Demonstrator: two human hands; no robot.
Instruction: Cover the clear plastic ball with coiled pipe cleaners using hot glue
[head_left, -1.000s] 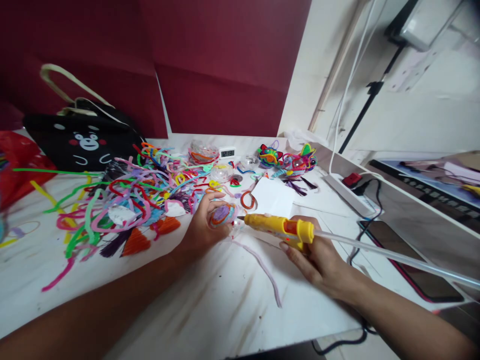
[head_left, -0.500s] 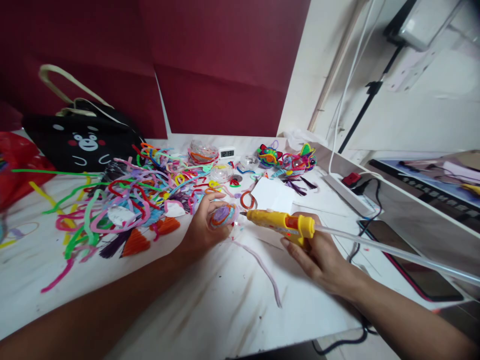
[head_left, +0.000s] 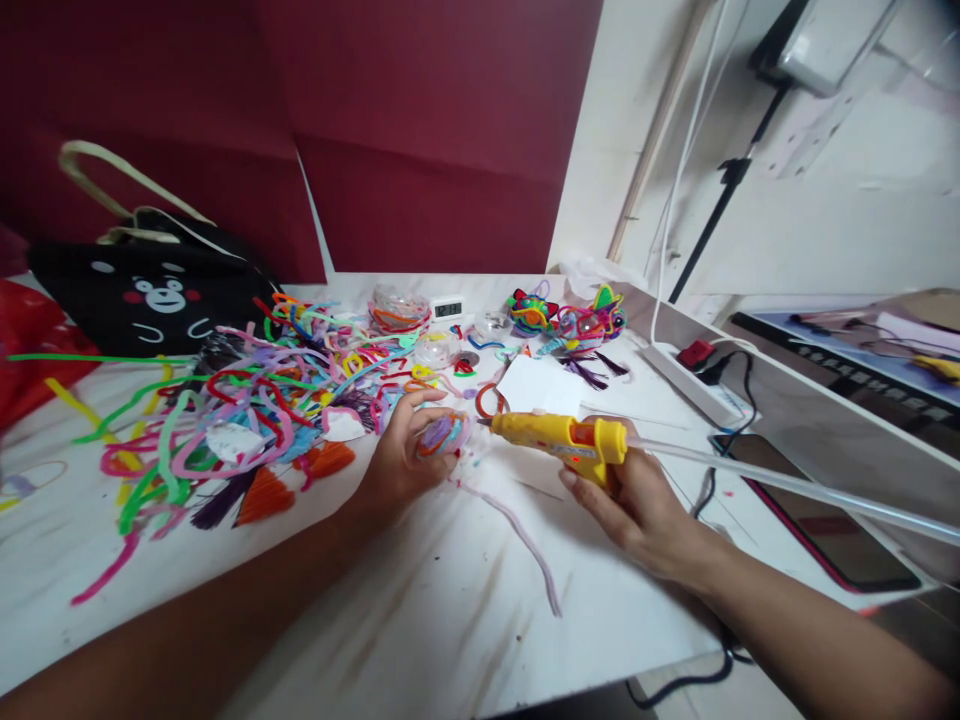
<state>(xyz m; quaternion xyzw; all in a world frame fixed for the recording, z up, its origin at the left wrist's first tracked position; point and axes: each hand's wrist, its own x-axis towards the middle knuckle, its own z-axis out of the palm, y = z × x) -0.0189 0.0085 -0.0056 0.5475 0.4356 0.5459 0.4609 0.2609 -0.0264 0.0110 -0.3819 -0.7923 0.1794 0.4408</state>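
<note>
Between the fingers of my left hand [head_left: 401, 455] is a clear ball wrapped with pipe cleaners [head_left: 444, 434], purple, orange and blue. A pale mauve pipe cleaner [head_left: 525, 535] trails from beside the ball across the white table toward me. My right hand [head_left: 634, 505] grips a yellow hot glue gun [head_left: 555, 436], with a long clear glue stick [head_left: 787, 488] sticking out of its back. The gun's nozzle points left, close to the ball's right side; whether it touches, I cannot tell.
A tangled heap of pipe cleaners [head_left: 247, 410] covers the left, with orange tassels [head_left: 270, 492] in front. Finished colourful ornaments [head_left: 589, 322] stand at the back. A white card [head_left: 538, 388], a power strip [head_left: 694, 385] and a phone [head_left: 825, 515] lie on the right. A black bag [head_left: 150, 300] stands back left.
The whole view has shifted slightly, so most things sit a little further left. Both hands keep their holds, with the glue gun's nozzle still near the ball.
</note>
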